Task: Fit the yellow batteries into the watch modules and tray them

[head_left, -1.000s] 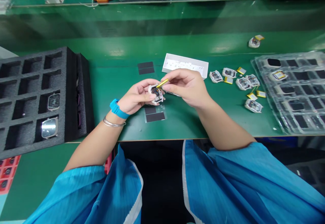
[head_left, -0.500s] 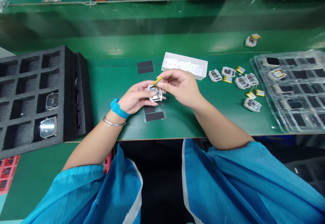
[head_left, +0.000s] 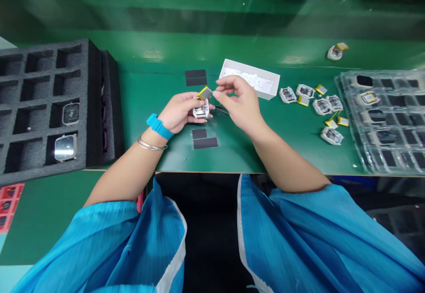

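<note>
My left hand (head_left: 181,111) grips a small white watch case (head_left: 200,109) with its circuitry showing, thumb on top and fingers beneath. A flat battery (head_left: 205,92), yellow-edged with a grey face, stands tilted up at the case's far side. My right hand (head_left: 241,102) is close to the battery's right edge, thumb and fingers drawn together; whether they touch it or hold something tiny, I cannot make out. Below the right fingers, thin dark tweezers (head_left: 222,109) show in part; what supports them is hidden. Black adhesive strips (head_left: 205,143) on clear backing lie nearer me.
More black strips (head_left: 195,77) and a white box (head_left: 270,90) with small scraps lie beyond my hands. Several open watch cases (head_left: 287,94) with batteries sit to the right, beside clear plastic trays (head_left: 355,138). A black foam tray (head_left: 81,151) with watches stands at left.
The battery has swung up from nearly edge-on, so its grey face shows. My right fingers have drawn back right from the case, and the tweezers have come into sight. The camera view has shifted.
</note>
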The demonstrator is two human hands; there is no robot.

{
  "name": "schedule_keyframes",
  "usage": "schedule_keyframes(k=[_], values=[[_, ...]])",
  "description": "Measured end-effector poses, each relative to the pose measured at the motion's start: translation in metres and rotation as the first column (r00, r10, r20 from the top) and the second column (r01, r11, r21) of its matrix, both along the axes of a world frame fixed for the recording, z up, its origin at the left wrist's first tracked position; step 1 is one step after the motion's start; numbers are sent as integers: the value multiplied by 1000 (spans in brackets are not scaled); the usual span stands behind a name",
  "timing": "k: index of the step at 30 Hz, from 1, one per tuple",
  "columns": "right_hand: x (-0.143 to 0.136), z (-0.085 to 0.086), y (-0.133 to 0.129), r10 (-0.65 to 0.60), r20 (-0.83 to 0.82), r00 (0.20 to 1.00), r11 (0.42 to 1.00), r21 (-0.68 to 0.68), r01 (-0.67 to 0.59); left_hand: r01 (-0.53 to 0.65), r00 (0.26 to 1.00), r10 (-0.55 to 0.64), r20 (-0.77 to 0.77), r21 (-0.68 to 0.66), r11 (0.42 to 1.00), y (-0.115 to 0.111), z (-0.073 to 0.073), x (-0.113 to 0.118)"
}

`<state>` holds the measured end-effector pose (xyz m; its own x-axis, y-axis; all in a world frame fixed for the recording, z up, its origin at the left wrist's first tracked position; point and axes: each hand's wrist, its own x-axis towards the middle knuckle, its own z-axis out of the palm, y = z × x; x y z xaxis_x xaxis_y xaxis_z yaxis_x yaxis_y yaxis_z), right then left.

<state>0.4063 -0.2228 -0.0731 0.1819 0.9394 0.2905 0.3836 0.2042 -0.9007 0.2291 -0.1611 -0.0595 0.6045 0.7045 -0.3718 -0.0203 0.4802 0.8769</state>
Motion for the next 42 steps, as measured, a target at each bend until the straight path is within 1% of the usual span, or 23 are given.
schedule_keyframes(k=[1,2,4,5,6,8,10,12,17,21,25,27,30,33,35,37,39,40,42], values=[[0,2,-2,15,73,997,999,-40,-12,13,1000,-14,-16,-15,1000,4,1,-4],[-2,4,-6,64,160,985,994,-98,-49,43,998,-45,-36,-35,998,8,3,-8],[-7,5,-15,206,329,922,963,-233,-132,131,988,-136,-68,-75,989,14,5,-15],[-12,5,-21,253,399,881,948,-282,-145,170,981,-176,-77,-88,982,16,6,-18],[-16,3,-26,268,457,848,943,-305,-134,199,975,-207,-81,-94,975,17,5,-20],[-26,-1,-35,234,533,813,951,-298,-79,232,968,-239,-79,-93,968,18,4,-21],[-32,-6,-40,200,560,804,957,-287,-38,249,964,-255,-78,-89,965,17,2,-21],[-35,-8,-42,196,561,804,954,-298,-24,255,963,-261,-71,-85,963,16,1,-20],[-34,-14,-36,150,567,810,965,-263,5,275,958,-281,-56,-94,957,15,2,-19],[-32,-20,-32,161,568,807,966,-258,-11,277,957,-283,-55,-106,955,14,3,-19],[-34,-23,-42,197,596,778,968,-243,-59,264,961,-272,-55,-117,957,14,4,-18],[-35,-22,-52,186,589,786,979,-179,-97,256,962,-264,-63,-120,959,14,4,-18],[-32,-15,-67,133,574,808,989,-29,-142,253,962,-263,-79,-120,960,14,4,-18],[-24,3,-70,59,526,848,980,133,-150,250,961,-261,-94,-116,961,12,3,-16],[-17,18,-62,30,437,899,971,200,-130,226,967,-236,-94,-107,968,9,3,-13],[-10,30,-47,59,313,948,974,191,-123,163,982,-170,-85,-88,983,6,3,-9],[-5,35,-30,132,195,972,981,117,-157,73,993,-79,-86,-70,995,3,3,-4],[-4,35,-22,166,145,975,981,76,-179,28,995,-34,-91,-64,998,2,3,-2],[-3,27,-10,194,60,979,981,20,-195,-38,994,32,-102,-62,997,0,3,1]])
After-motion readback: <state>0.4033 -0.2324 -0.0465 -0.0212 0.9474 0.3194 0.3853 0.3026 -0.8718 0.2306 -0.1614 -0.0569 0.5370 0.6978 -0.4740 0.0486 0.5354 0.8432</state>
